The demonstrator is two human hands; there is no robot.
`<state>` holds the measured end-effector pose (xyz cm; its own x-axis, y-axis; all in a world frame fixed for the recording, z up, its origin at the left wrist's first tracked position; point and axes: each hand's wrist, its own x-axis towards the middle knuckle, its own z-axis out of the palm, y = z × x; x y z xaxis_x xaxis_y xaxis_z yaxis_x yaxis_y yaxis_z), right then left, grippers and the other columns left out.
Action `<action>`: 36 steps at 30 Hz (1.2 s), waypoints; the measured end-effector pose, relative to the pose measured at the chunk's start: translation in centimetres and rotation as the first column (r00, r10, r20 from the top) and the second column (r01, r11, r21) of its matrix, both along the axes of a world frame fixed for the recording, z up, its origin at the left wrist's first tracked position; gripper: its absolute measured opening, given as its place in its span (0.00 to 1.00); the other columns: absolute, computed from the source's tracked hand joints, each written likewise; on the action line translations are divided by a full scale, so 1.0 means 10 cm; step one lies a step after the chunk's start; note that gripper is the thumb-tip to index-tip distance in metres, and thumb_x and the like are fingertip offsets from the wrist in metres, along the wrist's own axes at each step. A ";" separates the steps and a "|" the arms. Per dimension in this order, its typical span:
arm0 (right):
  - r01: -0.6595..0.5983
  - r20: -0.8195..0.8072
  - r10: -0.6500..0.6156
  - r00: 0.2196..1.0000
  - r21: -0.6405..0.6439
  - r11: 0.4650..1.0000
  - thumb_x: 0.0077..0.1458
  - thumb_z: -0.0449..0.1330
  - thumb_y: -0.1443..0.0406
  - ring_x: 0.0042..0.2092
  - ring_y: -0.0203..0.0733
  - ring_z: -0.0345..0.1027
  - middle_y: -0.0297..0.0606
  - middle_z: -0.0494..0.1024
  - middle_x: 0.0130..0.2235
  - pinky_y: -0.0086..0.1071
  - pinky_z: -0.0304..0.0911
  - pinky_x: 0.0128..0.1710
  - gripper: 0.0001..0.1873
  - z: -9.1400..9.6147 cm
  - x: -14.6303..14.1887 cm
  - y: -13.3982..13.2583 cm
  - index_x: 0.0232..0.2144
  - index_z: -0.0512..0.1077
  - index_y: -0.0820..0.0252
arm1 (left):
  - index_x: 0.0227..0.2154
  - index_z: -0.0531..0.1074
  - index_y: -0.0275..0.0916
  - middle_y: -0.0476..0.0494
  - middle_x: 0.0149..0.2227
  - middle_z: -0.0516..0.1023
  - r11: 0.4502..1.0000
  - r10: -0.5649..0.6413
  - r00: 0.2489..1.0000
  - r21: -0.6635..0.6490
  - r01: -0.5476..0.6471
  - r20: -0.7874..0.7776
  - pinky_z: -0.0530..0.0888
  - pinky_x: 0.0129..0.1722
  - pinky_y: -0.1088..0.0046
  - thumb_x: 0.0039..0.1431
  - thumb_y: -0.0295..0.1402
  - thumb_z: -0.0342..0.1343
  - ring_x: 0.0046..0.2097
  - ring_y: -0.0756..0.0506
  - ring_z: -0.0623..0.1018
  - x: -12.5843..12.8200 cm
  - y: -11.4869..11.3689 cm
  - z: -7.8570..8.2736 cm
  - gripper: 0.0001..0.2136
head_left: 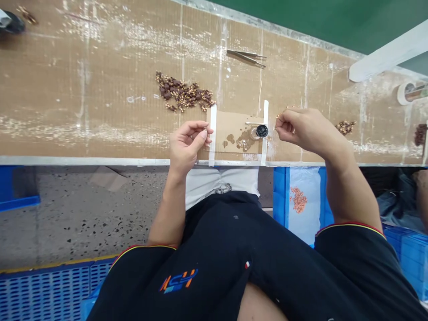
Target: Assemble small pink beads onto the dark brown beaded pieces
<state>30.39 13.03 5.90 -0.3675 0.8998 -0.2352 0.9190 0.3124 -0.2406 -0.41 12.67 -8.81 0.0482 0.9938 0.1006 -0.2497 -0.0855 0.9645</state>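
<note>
My left hand (187, 143) is closed in a pinch on a tiny metal part (205, 130) at the table's near edge. My right hand (301, 129) is also closed, its fingertips pinched on a small brass part (279, 117). Between the hands, a cardboard patch (234, 122) is taped to the table (83, 102) with two white strips. A small round black piece (261, 130) sits on the patch, beside brown stains. A pile of small brown and brass parts (183, 93) lies just beyond my left hand.
Tweezers (245, 57) lie further back. A smaller heap of parts (345, 127) and a tape roll (409, 91) lie to the right. Below the table edge, a blue crate (280, 196) holds a white bag with copper parts (298, 199). Another person's arm (421, 191) shows at the right.
</note>
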 end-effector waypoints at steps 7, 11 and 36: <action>-0.028 0.041 0.028 0.999 0.010 1.000 0.54 0.59 0.72 0.29 0.43 0.64 0.36 0.73 0.27 0.38 0.56 0.34 0.10 -0.11 -0.13 0.14 0.26 0.65 0.52 | 0.43 0.83 0.41 0.44 0.37 0.88 1.000 -0.007 1.000 -0.010 0.007 0.003 0.82 0.29 0.77 0.61 0.47 0.72 0.29 0.51 0.83 0.00 -0.01 -0.02 0.16; -0.045 0.058 0.045 0.997 0.010 0.999 0.56 0.58 0.70 0.29 0.43 0.63 0.37 0.73 0.26 0.38 0.54 0.32 0.08 -0.14 -0.15 0.15 0.27 0.68 0.53 | 0.43 0.83 0.42 0.44 0.37 0.88 1.000 -0.018 1.000 -0.006 0.018 0.019 0.82 0.29 0.76 0.60 0.48 0.73 0.30 0.51 0.83 0.00 -0.01 -0.02 0.16; 0.055 0.197 -0.026 0.980 -0.142 0.988 0.58 0.57 0.73 0.32 0.45 0.64 0.38 0.71 0.30 0.38 0.51 0.35 0.14 -0.01 -0.37 0.17 0.27 0.59 0.52 | 0.44 0.84 0.44 0.45 0.38 0.88 0.998 -0.044 0.999 0.038 0.044 0.003 0.83 0.30 0.75 0.64 0.37 0.69 0.31 0.51 0.84 0.01 -0.06 0.00 0.08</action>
